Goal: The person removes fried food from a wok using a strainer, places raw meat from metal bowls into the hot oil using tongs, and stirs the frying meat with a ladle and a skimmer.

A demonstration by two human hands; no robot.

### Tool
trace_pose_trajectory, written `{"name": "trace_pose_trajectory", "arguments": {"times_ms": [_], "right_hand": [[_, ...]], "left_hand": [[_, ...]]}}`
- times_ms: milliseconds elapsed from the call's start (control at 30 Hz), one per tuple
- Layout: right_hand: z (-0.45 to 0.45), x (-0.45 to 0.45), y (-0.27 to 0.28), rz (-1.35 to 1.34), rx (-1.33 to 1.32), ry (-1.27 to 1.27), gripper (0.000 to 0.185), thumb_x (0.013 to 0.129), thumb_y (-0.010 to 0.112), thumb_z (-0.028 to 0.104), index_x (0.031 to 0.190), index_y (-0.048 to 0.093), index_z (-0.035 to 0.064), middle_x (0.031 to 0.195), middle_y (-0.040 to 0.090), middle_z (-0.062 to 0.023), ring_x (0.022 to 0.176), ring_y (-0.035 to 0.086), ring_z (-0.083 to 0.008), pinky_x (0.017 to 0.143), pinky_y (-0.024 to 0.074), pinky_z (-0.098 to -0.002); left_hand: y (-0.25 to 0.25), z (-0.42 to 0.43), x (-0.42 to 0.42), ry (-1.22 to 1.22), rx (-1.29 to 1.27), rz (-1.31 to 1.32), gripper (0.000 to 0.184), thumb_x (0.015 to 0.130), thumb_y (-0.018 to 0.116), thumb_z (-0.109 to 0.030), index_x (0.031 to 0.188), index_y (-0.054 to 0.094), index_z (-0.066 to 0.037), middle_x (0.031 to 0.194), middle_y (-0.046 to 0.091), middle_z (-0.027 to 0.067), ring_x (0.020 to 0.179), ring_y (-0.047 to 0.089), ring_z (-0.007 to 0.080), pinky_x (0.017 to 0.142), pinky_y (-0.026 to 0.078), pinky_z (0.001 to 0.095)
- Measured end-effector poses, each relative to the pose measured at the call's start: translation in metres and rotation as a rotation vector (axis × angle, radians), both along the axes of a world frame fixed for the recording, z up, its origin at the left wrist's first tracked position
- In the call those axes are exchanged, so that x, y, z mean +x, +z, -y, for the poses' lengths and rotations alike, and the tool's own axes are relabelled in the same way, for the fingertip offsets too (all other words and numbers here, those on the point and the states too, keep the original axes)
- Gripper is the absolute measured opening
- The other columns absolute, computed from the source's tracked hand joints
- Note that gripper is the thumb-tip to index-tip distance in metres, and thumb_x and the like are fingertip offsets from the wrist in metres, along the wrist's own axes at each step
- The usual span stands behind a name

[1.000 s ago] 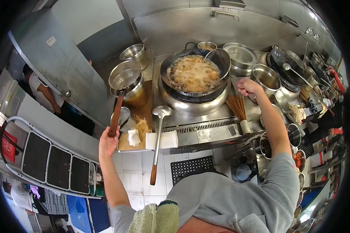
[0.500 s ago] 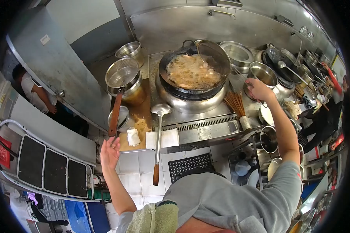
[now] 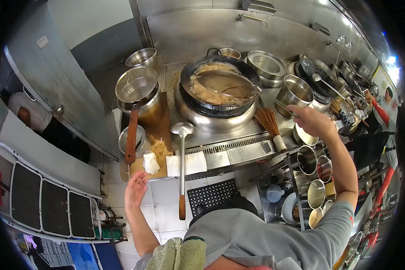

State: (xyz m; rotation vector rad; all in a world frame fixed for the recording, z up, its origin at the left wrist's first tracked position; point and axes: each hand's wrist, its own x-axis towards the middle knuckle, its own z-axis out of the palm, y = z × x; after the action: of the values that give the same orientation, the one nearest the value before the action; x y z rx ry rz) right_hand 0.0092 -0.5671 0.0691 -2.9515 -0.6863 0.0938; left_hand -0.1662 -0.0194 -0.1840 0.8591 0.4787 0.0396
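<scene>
Right fingers (image 3: 298, 115) clamp my skimmer (image 3: 225, 84), now lowered across the wok (image 3: 185, 85) — covering most of the frying oil (image 3: 216, 66); left fingers (image 3: 139, 176) hang apart, empty.

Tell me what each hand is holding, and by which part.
Right hand: the large skimmer, by its handle, near the outer end. Left hand: open, nothing held.

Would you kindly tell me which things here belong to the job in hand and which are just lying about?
In the job:
skimmer in the right hand
wok
foaming liquid
likely the wooden-handled strainer, near the left hand

Apparently lying about:
bamboo brush
long ladle
folded white cloth
</scene>
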Motion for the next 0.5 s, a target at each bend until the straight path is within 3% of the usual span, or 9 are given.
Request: {"name": "trace_pose_trajectory", "arguments": {"times_ms": [33, 100, 267, 333, 367, 433, 467, 500], "right_hand": [[-0.004, 0.003, -0.006, -0.002, -0.007, 0.006, 0.042, 0.084, 0.056, 0.007, 0.126, 0.048, 0.0036, 0.105, 0.063, -0.0229, 0.096, 0.06, -0.04, 0.082, 0.0475, -0.045], [-0.014, 0.018, -0.02, -0.023, 0.052, 0.11, 0.039, 0.083, 0.057, 0.007, 0.121, 0.05, 0.0025, 0.089, 0.064, -0.0258, 0.088, 0.061, -0.0424, 0.077, 0.0475, -0.0475], [-0.029, 0.07, -0.053, -0.045, 0.039, 0.102, 0.045, 0.083, 0.055, 0.006, 0.127, 0.047, 0.0028, 0.098, 0.065, -0.0231, 0.09, 0.062, -0.041, 0.081, 0.048, -0.0462], [-0.01, 0.107, -0.078, 0.203, 0.249, 0.387, 0.046, 0.084, 0.054, 0.005, 0.13, 0.047, 0.0047, 0.093, 0.066, -0.0199, 0.072, 0.065, -0.0352, 0.067, 0.0509, -0.043], [-0.012, 0.109, -0.065, 0.202, 0.254, 0.394, 0.046, 0.084, 0.054, 0.005, 0.13, 0.047, 0.0047, 0.093, 0.066, -0.0199, 0.072, 0.065, -0.0352, 0.067, 0.0509, -0.043], [-0.026, 0.099, -0.018, -0.104, 0.245, 0.058, 0.047, 0.085, 0.053, 0.005, 0.131, 0.047, 0.007, 0.085, 0.064, -0.0153, 0.053, 0.058, -0.0241, 0.05, 0.0478, -0.0368], [-0.031, 0.097, -0.003, -0.149, 0.25, -0.062, 0.039, 0.086, 0.054, 0.009, 0.125, 0.051, 0.0044, 0.099, 0.065, -0.0213, 0.066, 0.065, -0.0319, 0.056, 0.0512, -0.0399], [-0.027, 0.111, -0.005, -0.152, 0.257, -0.054, 0.039, 0.086, 0.054, 0.009, 0.125, 0.051, 0.0044, 0.099, 0.065, -0.0213, 0.066, 0.065, -0.0319, 0.056, 0.0512, -0.0399]], "left_hand": [[0.003, 0.004, 0.001, -0.003, 0.023, -0.012, 0.032, 0.096, 0.049, -0.028, 0.118, 0.052, -0.005, 0.107, 0.06, 0.006, 0.085, 0.06, 0.0145, 0.06, 0.05, 0.0227], [0.008, 0.014, 0.001, 0.007, 0.041, -0.006, 0.031, 0.096, 0.049, -0.027, 0.118, 0.052, -0.006, 0.107, 0.061, 0.0057, 0.085, 0.06, 0.0142, 0.061, 0.049, 0.0229], [0.009, 0.032, -0.003, 0.03, 0.093, -0.015, 0.028, 0.096, 0.049, -0.024, 0.12, 0.051, -0.01, 0.107, 0.061, 0.0049, 0.086, 0.059, 0.0134, 0.064, 0.047, 0.0234], [0.012, 0.041, -0.009, 0.057, 0.109, -0.026, 0.028, 0.095, 0.05, -0.023, 0.12, 0.05, -0.012, 0.107, 0.061, 0.0045, 0.087, 0.057, 0.0135, 0.065, 0.045, 0.0236], [0.012, 0.045, -0.013, 0.065, 0.113, -0.027, 0.028, 0.095, 0.05, -0.023, 0.12, 0.05, -0.012, 0.107, 0.061, 0.0045, 0.087, 0.057, 0.0135, 0.065, 0.045, 0.0236], [0.011, 0.052, -0.023, 0.125, 0.099, -0.016, 0.028, 0.094, 0.051, -0.022, 0.12, 0.05, -0.011, 0.108, 0.06, 0.0044, 0.087, 0.057, 0.0141, 0.064, 0.045, 0.0235], [0.01, 0.056, -0.027, 0.133, 0.105, -0.016, 0.028, 0.094, 0.051, -0.022, 0.12, 0.05, -0.011, 0.108, 0.06, 0.0044, 0.087, 0.057, 0.0141, 0.064, 0.045, 0.0235], [0.009, 0.06, -0.032, 0.155, 0.095, -0.014, 0.028, 0.093, 0.052, -0.021, 0.119, 0.05, -0.01, 0.108, 0.059, 0.0048, 0.087, 0.056, 0.0145, 0.064, 0.045, 0.0237]]}}
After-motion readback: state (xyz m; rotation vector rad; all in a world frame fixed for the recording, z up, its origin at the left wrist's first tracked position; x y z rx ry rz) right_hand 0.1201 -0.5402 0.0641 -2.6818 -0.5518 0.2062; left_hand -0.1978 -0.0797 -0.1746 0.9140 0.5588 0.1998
